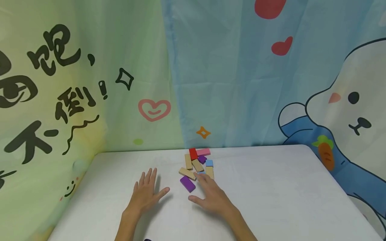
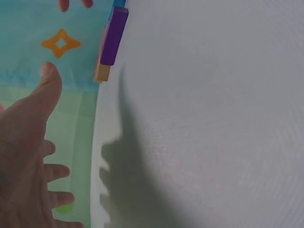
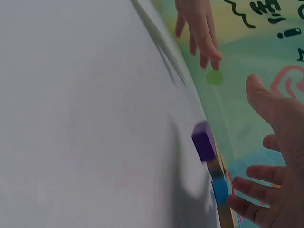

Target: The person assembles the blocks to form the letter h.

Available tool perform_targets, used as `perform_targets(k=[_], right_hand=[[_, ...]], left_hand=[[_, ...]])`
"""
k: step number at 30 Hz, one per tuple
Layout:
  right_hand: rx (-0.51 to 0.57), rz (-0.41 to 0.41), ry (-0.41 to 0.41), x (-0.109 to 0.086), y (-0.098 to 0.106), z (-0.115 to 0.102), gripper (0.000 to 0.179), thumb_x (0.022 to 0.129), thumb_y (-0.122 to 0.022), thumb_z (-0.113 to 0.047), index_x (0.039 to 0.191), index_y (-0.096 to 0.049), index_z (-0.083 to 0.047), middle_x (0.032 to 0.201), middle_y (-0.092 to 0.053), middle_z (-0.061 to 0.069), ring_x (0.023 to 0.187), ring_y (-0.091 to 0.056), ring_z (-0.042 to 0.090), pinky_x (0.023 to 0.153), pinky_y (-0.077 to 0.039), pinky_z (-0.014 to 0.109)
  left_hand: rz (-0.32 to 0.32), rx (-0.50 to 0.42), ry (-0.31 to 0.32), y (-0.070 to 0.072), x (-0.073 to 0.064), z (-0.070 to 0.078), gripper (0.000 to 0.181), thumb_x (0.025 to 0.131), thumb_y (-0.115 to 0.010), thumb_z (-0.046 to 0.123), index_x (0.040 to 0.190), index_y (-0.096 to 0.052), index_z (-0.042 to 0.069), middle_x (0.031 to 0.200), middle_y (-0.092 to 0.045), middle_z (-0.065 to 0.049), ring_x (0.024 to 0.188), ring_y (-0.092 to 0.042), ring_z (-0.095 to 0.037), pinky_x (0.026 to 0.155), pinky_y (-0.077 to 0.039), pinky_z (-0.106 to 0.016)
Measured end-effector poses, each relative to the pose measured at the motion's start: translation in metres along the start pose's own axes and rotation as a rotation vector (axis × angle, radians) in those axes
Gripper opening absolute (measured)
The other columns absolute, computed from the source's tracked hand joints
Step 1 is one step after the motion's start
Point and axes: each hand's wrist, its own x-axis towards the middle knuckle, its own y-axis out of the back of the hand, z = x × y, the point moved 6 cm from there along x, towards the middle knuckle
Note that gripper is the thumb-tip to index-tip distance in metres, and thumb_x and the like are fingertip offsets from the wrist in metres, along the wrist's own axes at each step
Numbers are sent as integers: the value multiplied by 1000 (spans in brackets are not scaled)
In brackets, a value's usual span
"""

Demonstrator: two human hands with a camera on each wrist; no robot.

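A loose cluster of small rectangular blocks lies toward the far middle of the table. The nearest is a purple block, with a wooden block just behind it. Further back are a red block, a pink block, a light blue block and several more wooden ones. My left hand is held over the table left of the cluster, fingers spread, nothing in it. My right hand hovers at the cluster's near right side, its fingertips overlapping a wooden block and a blue one in the head view. It holds nothing.
The white table reaches back to a printed curtain. A small dark object shows at the bottom edge of the head view, mostly cut off. In the left wrist view, the left hand's shadow falls across the tabletop.
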Motion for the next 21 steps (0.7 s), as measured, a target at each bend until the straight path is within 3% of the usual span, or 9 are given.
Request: perform_targets(k=[4, 12, 17, 21], right_hand=[[6, -8, 48, 5, -5, -14, 78, 78, -56, -63, 143, -32, -26, 141, -42, 3, 127, -44, 25, 94, -44, 52], [18, -32, 73, 11, -12, -21, 76, 80, -55, -63, 142, -33, -26, 139, -42, 1, 123, -45, 22, 94, -46, 47], [71, -68, 78, 19, -25, -25, 76, 81, -53, -63, 143, -31, -25, 141, -40, 1, 125, -43, 23, 98, -43, 48], [54, -84, 81, 22, -32, -29, 77, 81, -52, -63, 144, -31, -24, 144, -38, 3, 130, -40, 23, 102, -39, 47]], left_hand=[[-6, 1, 3, 1, 0, -2, 95, 78, -41, 75, 149, -12, 18, 155, -16, -9, 141, -11, -39, 108, -14, -64], [-6, 22, 13, 5, -5, -13, 97, 78, -38, 77, 149, -14, 15, 154, -18, -11, 141, -12, -40, 108, -14, -64], [-10, 18, -2, 4, -4, -14, 96, 78, -39, 76, 149, -14, 16, 154, -18, -10, 141, -12, -39, 108, -14, -64], [-11, 24, -10, 4, -4, -13, 96, 78, -39, 77, 149, -14, 17, 154, -19, -10, 141, -13, -39, 108, -15, -64]])
